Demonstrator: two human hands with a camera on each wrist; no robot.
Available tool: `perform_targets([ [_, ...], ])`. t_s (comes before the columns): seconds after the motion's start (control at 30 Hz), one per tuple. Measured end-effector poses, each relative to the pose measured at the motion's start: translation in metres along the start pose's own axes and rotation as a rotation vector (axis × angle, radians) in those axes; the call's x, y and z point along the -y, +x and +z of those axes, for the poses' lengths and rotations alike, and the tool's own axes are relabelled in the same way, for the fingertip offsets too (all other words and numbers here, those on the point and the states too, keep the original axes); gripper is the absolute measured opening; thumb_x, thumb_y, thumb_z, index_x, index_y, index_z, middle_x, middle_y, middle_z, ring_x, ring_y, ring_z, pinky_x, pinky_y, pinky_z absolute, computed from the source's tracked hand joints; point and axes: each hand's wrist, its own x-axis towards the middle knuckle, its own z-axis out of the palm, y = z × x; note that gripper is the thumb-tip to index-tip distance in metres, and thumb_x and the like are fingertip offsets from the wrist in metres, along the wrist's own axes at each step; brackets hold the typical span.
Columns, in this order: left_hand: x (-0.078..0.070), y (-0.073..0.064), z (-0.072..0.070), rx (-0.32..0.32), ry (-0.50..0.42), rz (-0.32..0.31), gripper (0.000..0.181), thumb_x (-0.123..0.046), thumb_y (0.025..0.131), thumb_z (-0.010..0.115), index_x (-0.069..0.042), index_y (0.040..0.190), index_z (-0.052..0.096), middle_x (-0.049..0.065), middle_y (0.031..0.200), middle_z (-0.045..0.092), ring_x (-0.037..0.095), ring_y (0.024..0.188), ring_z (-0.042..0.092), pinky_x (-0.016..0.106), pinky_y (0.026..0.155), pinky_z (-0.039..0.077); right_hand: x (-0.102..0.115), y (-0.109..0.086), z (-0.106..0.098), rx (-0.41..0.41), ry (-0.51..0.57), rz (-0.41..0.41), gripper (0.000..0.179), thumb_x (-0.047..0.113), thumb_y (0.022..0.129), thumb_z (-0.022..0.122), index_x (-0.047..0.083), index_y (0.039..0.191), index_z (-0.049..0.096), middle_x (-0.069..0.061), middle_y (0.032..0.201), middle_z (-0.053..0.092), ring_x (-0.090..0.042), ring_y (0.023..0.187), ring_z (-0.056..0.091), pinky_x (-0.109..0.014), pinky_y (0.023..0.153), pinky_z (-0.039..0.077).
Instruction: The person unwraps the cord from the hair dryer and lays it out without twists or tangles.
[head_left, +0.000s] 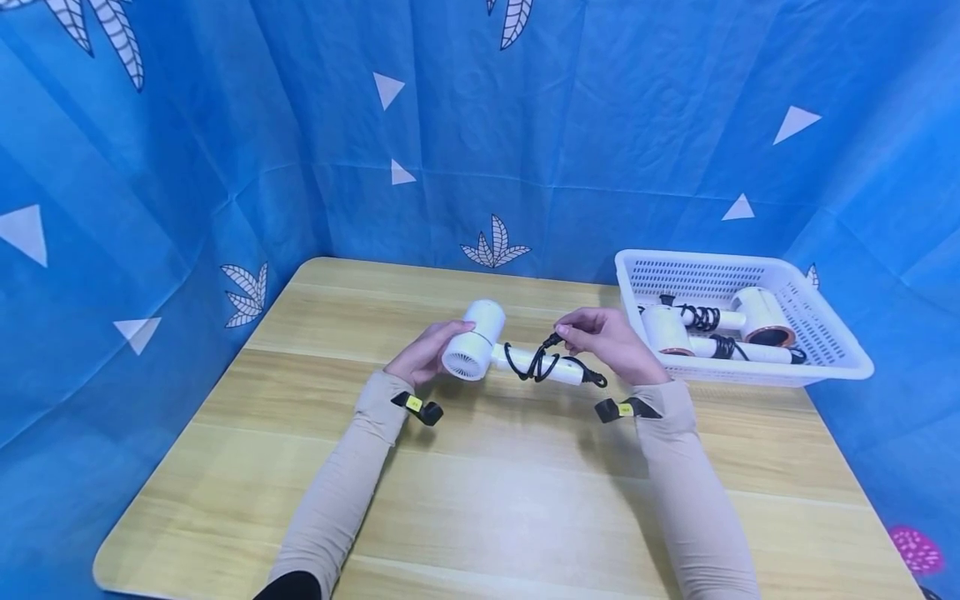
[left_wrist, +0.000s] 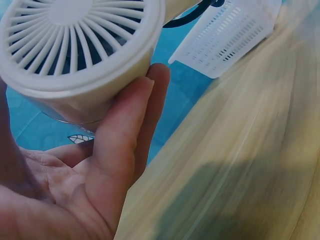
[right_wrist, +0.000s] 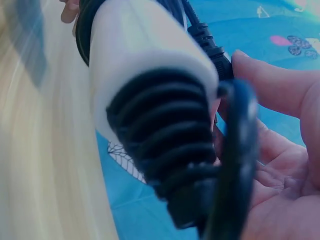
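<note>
A white hair dryer (head_left: 486, 327) is held over the table, its handle pointing right. My left hand (head_left: 429, 353) grips the dryer's head; in the left wrist view its fingers curl round the body below the slotted grille (left_wrist: 70, 55). A black cord (head_left: 537, 363) is looped around the handle. With thumb and fingers my right hand (head_left: 611, 343) pinches the cord's black plug (head_left: 553, 340) above the handle. In the right wrist view the ribbed cord sleeve (right_wrist: 165, 125) at the handle's end fills the middle, hiding part of the right hand's fingers.
A white perforated basket (head_left: 832, 350) stands at the table's back right, with two more white hair dryers (head_left: 761, 312) in it, their black cords wrapped round the handles. Blue patterned cloth (head_left: 480, 125) hangs behind and beside the wood-grain table (head_left: 487, 500).
</note>
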Motion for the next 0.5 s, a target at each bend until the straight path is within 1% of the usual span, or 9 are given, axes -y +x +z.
perform_targets([
  [0.13,-0.002,-0.001,0.001,-0.015,-0.016,0.003,0.057,-0.037,0.102,0.051,-0.001,0.147,0.047,-0.003,0.098,0.073,0.013,0.090,0.073,0.036,0.082,0.062,0.006,-0.004,0.000,-0.013,-0.028,-0.004,0.032,0.020,0.099,0.069,-0.003,0.122,0.067,0.005,0.096,0.074,-0.021,0.088,0.070,-0.026,0.082,0.060],
  [0.2,-0.002,-0.001,0.001,-0.021,-0.022,0.004,0.057,-0.037,0.103,0.050,-0.002,0.147,0.047,-0.003,0.098,0.074,0.013,0.089,0.073,0.034,0.081,0.062,0.009,-0.006,0.000,-0.022,-0.036,-0.007,0.032,0.020,0.099,0.070,-0.002,0.122,0.068,0.003,0.096,0.074,-0.019,0.086,0.069,-0.026,0.082,0.059],
  [0.27,-0.003,-0.002,0.001,-0.029,-0.028,0.005,0.055,-0.037,0.103,0.051,-0.002,0.146,0.047,-0.003,0.098,0.074,0.013,0.089,0.073,0.034,0.080,0.062,0.012,-0.008,0.001,-0.027,-0.045,-0.011,0.032,0.021,0.099,0.070,-0.002,0.121,0.068,-0.004,0.094,0.074,-0.015,0.082,0.069,-0.026,0.081,0.059],
  [0.37,-0.003,-0.002,0.000,-0.040,-0.031,0.004,0.054,-0.037,0.103,0.051,-0.003,0.145,0.049,-0.003,0.098,0.074,0.013,0.089,0.073,0.033,0.079,0.062,0.015,-0.010,0.002,-0.029,-0.048,-0.020,0.034,0.021,0.098,0.071,-0.005,0.120,0.068,-0.010,0.092,0.073,-0.012,0.078,0.068,-0.026,0.080,0.058],
  [0.43,-0.004,-0.003,-0.001,-0.048,-0.033,0.004,0.053,-0.037,0.103,0.052,-0.003,0.143,0.050,-0.003,0.098,0.074,0.013,0.089,0.073,0.033,0.079,0.062,0.016,-0.011,0.004,-0.034,-0.058,-0.026,0.034,0.021,0.098,0.071,-0.006,0.120,0.068,-0.011,0.090,0.073,-0.012,0.077,0.068,-0.026,0.079,0.058],
  [0.5,-0.004,-0.003,-0.002,-0.054,-0.032,0.005,0.052,-0.038,0.103,0.053,-0.004,0.141,0.052,-0.003,0.098,0.074,0.014,0.088,0.073,0.033,0.078,0.062,0.018,-0.012,0.005,-0.043,-0.067,-0.028,0.034,0.020,0.098,0.072,-0.006,0.119,0.069,-0.010,0.088,0.074,-0.012,0.076,0.069,-0.026,0.077,0.059],
])
